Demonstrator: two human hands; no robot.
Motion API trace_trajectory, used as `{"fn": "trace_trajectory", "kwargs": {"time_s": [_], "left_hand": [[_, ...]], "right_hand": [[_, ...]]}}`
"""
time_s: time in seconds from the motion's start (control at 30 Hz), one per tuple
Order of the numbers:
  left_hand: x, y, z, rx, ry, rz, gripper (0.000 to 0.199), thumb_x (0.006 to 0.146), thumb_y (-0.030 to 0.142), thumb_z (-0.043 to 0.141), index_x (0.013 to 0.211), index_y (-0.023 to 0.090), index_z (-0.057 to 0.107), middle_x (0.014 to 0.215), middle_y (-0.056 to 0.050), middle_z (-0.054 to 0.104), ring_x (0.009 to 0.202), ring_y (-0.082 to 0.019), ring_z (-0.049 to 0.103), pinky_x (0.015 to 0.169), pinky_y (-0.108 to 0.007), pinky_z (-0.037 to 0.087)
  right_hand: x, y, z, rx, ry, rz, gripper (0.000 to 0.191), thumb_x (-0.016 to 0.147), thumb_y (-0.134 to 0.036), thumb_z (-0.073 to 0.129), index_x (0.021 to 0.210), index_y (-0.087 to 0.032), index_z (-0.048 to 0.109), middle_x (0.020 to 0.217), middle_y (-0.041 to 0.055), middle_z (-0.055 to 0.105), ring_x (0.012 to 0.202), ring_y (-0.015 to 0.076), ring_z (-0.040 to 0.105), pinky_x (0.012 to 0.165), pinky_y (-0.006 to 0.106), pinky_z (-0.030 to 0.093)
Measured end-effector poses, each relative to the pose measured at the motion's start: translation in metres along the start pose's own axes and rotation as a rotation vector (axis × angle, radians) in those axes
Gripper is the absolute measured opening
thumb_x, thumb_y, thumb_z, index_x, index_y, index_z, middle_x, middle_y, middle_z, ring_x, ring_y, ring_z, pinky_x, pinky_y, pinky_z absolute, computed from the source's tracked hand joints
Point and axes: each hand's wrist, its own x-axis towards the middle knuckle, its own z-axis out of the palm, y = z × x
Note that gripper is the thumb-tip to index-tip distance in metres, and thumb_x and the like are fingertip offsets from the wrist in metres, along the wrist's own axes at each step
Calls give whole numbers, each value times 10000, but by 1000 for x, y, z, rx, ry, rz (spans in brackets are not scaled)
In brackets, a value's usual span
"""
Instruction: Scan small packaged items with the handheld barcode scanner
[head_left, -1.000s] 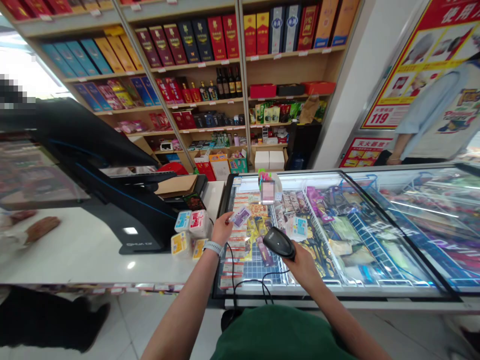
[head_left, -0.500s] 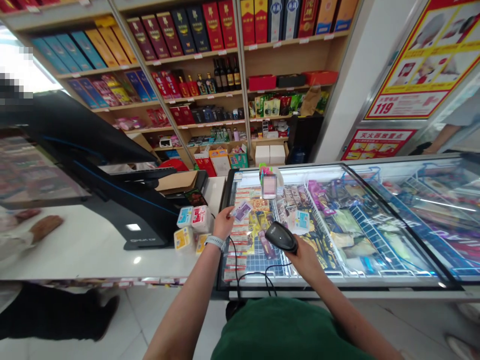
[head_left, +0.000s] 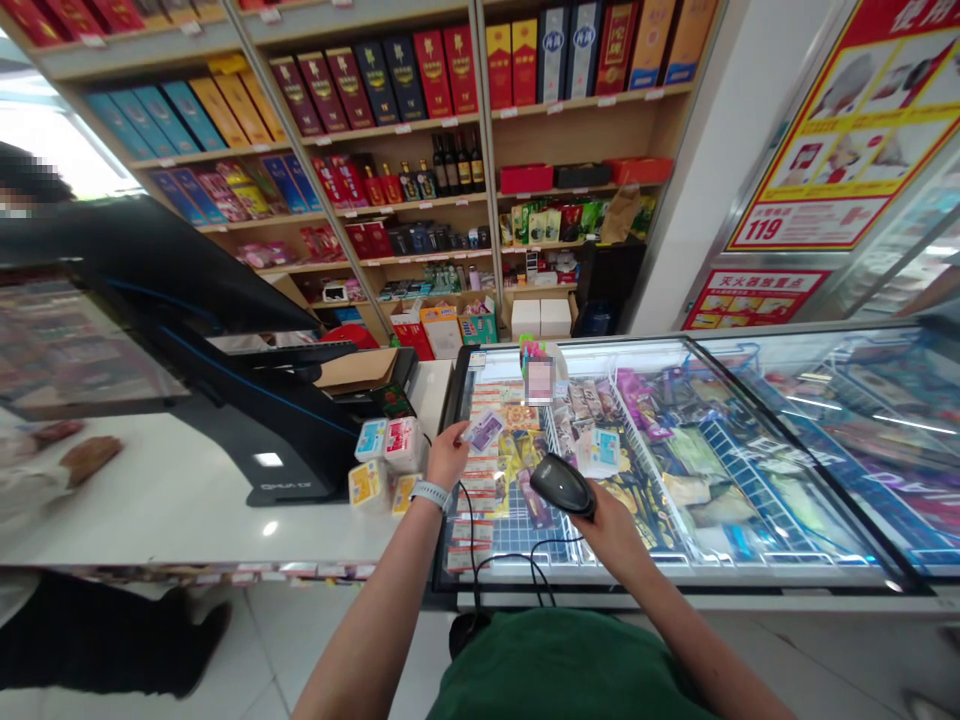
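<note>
My left hand (head_left: 448,455), a watch band on its wrist, grips the edge of a small white package with a purple label (head_left: 486,430) above the left end of the glass-topped freezer (head_left: 581,575). In my right hand (head_left: 606,520) is a black barcode scanner (head_left: 561,486), its head pointing left toward the package. The scanner's black cable (head_left: 474,535) loops over the freezer's front edge. Behind the scanner, a similar package with a blue label (head_left: 601,452) lies on the glass. Just left of my left hand, several small tubs (head_left: 403,443) with coloured labels are stacked on the white counter (head_left: 322,530).
A large black checkout terminal (head_left: 292,450) stands on the counter at left. A person's hand (head_left: 91,458) rests beyond it. Shelves of boxes and bottles (head_left: 457,165) line the back. Frozen packets (head_left: 694,460) lie in wire baskets under the glass.
The view has tilted up slightly, so everything sits a little lower. Both hands keep their holds on the package and the scanner, with hardly any movement.
</note>
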Motion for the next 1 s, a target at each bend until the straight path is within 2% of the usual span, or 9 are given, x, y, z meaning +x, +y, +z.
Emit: {"fn": "trace_trajectory", "kwargs": {"time_s": [0.23,0.63,0.83,1.0], "left_hand": [[-7,14,-3,-7,-17,-8,413,712,97,556,1106,158,667,973,-61,715,790,-167,635,798,-298,510],[-8,19,-7,-42,-11,-35,425,688,84,558,1086,179,674,991,-50,716,807,-174,631,813,-291,500],[-9,21,-8,-30,-22,-52,403,697,93,566,1080,158,677,954,-64,715,755,-184,629,777,-318,512],[-10,18,-2,-201,-27,-109,398,665,99,594,1051,160,671,884,-49,717,790,-181,642,780,-314,518]], "right_hand": [[-2,2,0,-23,-9,14,313,754,-192,536,1065,-185,570,943,82,679,901,248,645,751,307,454],[0,4,2,-10,-38,35,326,769,-194,564,1094,-191,562,1009,93,670,978,258,623,793,315,438],[-1,2,1,-7,-12,34,255,778,-219,566,1031,-186,580,939,77,679,888,235,638,744,293,441],[-2,-1,0,16,6,24,294,750,-177,568,1044,-182,583,954,76,682,907,230,641,746,288,446]]}}
